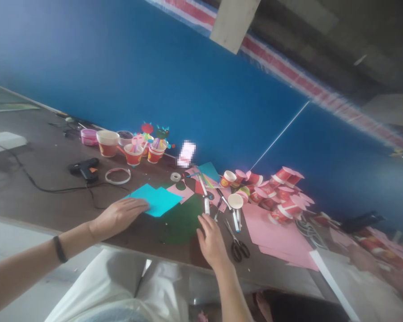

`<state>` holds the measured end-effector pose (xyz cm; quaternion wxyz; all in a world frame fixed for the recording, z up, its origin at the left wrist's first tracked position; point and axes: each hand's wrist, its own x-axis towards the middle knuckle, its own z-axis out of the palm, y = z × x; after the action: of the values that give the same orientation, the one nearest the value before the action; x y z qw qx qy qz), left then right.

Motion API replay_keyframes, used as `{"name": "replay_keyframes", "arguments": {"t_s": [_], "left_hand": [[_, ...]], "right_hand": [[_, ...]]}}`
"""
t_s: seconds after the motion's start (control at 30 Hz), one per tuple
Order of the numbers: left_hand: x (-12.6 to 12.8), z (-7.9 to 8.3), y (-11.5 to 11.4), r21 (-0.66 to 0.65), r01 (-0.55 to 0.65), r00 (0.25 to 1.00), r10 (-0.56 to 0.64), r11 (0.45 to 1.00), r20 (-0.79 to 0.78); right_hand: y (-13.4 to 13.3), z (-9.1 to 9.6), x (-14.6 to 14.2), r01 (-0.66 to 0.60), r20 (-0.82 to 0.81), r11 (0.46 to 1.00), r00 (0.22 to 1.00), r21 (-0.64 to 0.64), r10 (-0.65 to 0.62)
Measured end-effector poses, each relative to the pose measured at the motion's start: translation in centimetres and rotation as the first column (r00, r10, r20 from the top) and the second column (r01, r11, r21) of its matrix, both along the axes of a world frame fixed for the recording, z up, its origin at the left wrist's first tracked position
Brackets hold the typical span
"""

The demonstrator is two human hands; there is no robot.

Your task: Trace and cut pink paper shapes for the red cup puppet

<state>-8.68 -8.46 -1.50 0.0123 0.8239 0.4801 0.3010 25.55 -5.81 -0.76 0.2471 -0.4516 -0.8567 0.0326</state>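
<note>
My left hand lies flat and open on the brown table, its fingertips touching a light blue sheet of paper. A dark band sits on that wrist. My right hand rests with fingers stretched forward on a dark green sheet, fingertips close to a white marker. Black-handled scissors lie just right of that hand. Pink paper sheets spread out further right.
A black glue gun with its cable and a tape ring lie at the left. Decorated red paper cups stand at the back. A heap of red cups is piled at the right. A blue wall backs the table.
</note>
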Motion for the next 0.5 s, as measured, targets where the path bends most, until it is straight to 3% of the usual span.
{"name": "replay_keyframes", "arguments": {"t_s": [0.1,0.2,0.27,0.4,0.5], "left_hand": [[0.4,-0.2,-0.1,-0.039,0.085,0.993,-0.087,0.996,-0.073],[0.6,-0.5,0.0,-0.089,0.035,0.991,-0.046,0.995,-0.124],[0.7,-0.3,0.0,-0.123,0.026,0.990,-0.042,0.992,-0.135],[1.0,0.7,-0.4,-0.200,0.071,0.987,-0.097,0.977,-0.125],[1.2,1.5,-0.7,-0.223,0.107,0.984,-0.135,0.969,-0.114]], "right_hand": [[1.9,-0.5,0.3,0.159,0.063,0.987,0.985,0.015,-0.160],[3.1,-0.7,0.8,0.308,0.055,0.950,0.949,0.052,-0.311],[3.3,-0.6,0.5,0.275,0.043,0.960,0.960,0.055,-0.277],[3.2,-0.4,-1.6,0.092,0.099,0.996,0.991,-0.014,-0.090],[3.1,-0.8,-3.7,0.068,0.180,0.992,0.982,-0.108,-0.048]]}}
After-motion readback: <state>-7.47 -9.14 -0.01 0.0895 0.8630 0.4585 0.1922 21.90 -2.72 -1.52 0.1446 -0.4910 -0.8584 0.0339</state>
